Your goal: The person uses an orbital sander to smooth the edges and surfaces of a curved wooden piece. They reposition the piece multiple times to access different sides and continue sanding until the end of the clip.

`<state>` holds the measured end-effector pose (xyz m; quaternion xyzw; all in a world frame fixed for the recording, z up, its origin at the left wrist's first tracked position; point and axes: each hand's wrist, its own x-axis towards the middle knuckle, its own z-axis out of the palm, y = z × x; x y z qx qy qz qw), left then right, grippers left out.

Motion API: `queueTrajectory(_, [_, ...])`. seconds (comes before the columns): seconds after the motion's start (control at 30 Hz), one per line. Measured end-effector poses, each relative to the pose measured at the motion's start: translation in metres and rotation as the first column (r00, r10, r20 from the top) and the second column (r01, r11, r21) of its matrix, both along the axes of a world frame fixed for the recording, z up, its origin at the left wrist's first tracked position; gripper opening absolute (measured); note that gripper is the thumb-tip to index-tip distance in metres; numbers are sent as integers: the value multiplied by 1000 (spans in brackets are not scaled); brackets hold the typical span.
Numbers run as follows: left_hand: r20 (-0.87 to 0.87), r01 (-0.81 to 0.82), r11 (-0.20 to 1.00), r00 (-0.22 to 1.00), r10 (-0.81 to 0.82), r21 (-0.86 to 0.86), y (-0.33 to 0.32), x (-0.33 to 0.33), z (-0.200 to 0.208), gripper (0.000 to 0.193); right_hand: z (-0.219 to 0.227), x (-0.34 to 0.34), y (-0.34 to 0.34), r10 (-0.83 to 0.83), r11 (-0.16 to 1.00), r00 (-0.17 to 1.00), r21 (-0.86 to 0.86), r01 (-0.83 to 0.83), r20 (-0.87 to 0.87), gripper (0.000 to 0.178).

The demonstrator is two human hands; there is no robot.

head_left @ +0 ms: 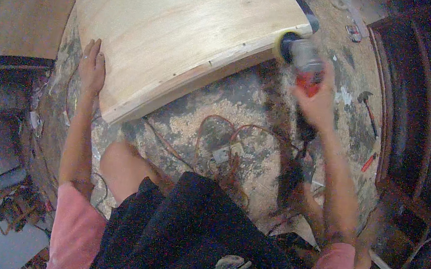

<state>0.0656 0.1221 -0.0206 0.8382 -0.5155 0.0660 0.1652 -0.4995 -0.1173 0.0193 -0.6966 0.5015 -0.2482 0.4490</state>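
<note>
Head view: wooden panel (pixel 187 24) lies upper centre, near edge rising rightward; left hand (pixel 93 69) rests flat at its left side; right hand (pixel 318 97) grasps disc sander (pixel 307 58) by right corner.

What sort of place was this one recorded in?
Probably a woodworking shop: the right hand holds a red power tool at the edge of a pale wooden panel, with sawdust and a hammer on the floor.

Downward fisheye view from the head
</note>
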Motion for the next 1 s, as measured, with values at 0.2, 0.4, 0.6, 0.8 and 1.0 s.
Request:
queueTrajectory(0.2, [-140, -81, 986, 985, 101, 144, -12, -50, 30, 47, 13, -128, -139, -81, 995, 994, -66, 76, -76, 92])
queueTrajectory(0.4, [-23, 432, 874, 899, -438, 220, -68, -195, -6, 79, 27, -185, -202, 143, 955, 987, -252, -156, -71, 93])
queueTrajectory(0.6, [99, 60, 994, 993, -69, 93, -106, -318, -11, 97, 9, -138, -208, 259, 832, 962, -486, -266, -84, 90])
queueTrajectory(0.8, [-787, -28, 991, 605, 123, 133, -105, -502, -47, 88, -27, -106, -147, 309, 800, 949, -523, -294, -62, 98])
queueTrajectory(1.0, [-925, -530, 768, 311, -218, -359, -164, -589, -10, 63, -55, -89, -56, 312, 868, 862, 249, -430, 400, 102])
